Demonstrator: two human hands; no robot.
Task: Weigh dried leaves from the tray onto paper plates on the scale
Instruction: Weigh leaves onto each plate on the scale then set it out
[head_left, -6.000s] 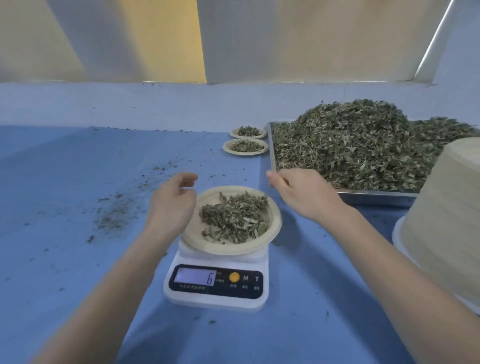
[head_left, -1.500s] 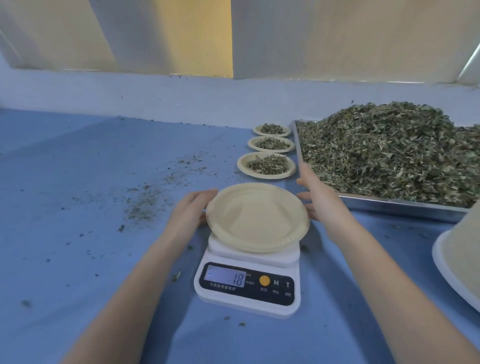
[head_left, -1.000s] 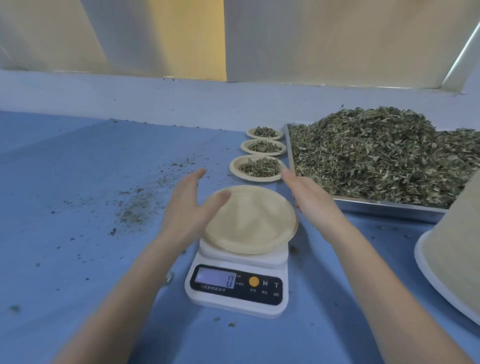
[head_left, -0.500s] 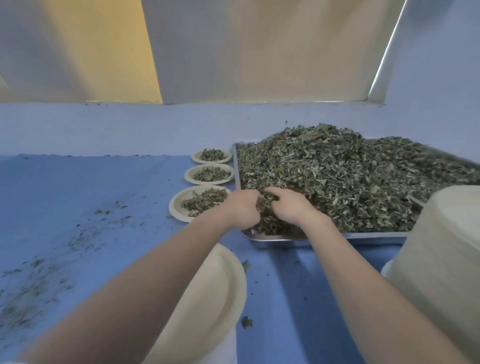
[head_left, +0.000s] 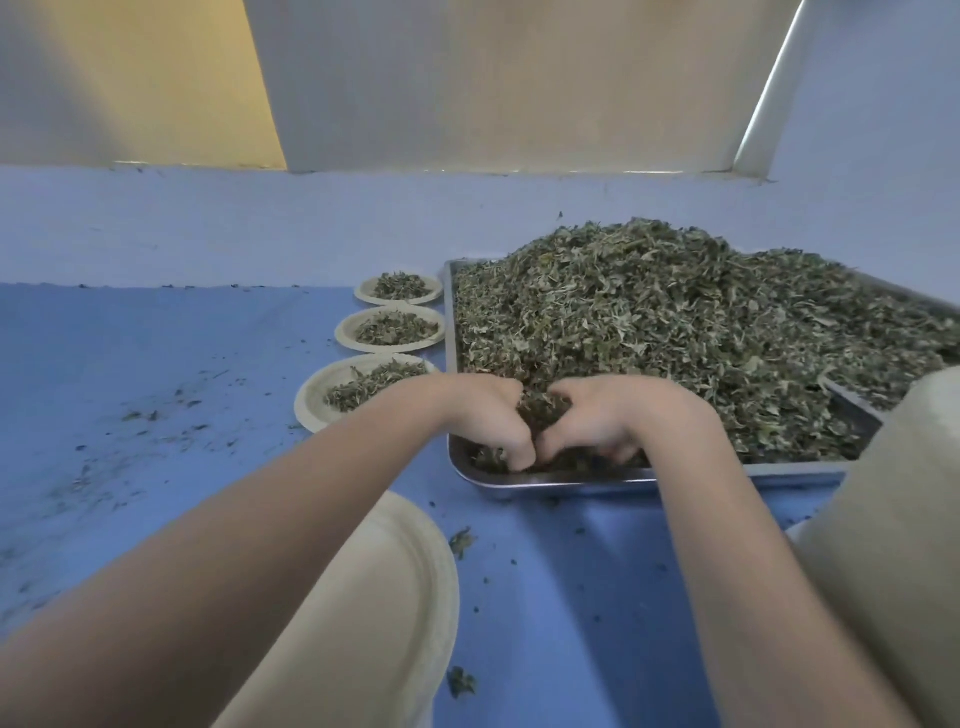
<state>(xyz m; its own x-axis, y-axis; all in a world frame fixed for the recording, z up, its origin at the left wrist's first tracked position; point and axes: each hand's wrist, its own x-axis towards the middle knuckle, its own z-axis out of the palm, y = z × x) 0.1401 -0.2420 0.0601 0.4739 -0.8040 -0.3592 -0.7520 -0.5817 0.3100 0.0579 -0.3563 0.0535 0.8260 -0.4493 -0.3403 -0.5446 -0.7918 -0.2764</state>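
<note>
Left hand (head_left: 491, 415): we have it down in the near left corner of the tray, fingers (head_left: 511, 452) curled around a clump of dried leaves, knuckles toward us.
Right hand (head_left: 597, 415): right beside the left, thumbs nearly touching, fingers curled and gathering the same clump from the other side.
Dried leaves (head_left: 675, 322): a tall green-grey heap fills the tray, highest toward the back; the clump between our hands sits at the near edge of the heap.
Tray (head_left: 571, 480): metal, shallow, on the blue worktop (head_left: 156, 364) to the right of centre; its near rim shines just below our hands.
Empty paper plate (head_left: 410, 597): close to us at the bottom, partly hidden under our left forearm, nothing on the part we can see. The scale itself we cannot see from here.
Filled plates: three in a row along the tray's left side, each with a small mound of leaves: the nearest plate (head_left: 317, 410) just beside our left wrist, the middle plate (head_left: 389, 330) behind it, the far plate (head_left: 399, 289) by the wall.
Plate stack (head_left: 893, 519): a pale column at the right edge, in front of the tray's right corner.
Worktop crumbs (head_left: 460, 540): leaf bits scattered near the empty plate and across the left side.
</note>
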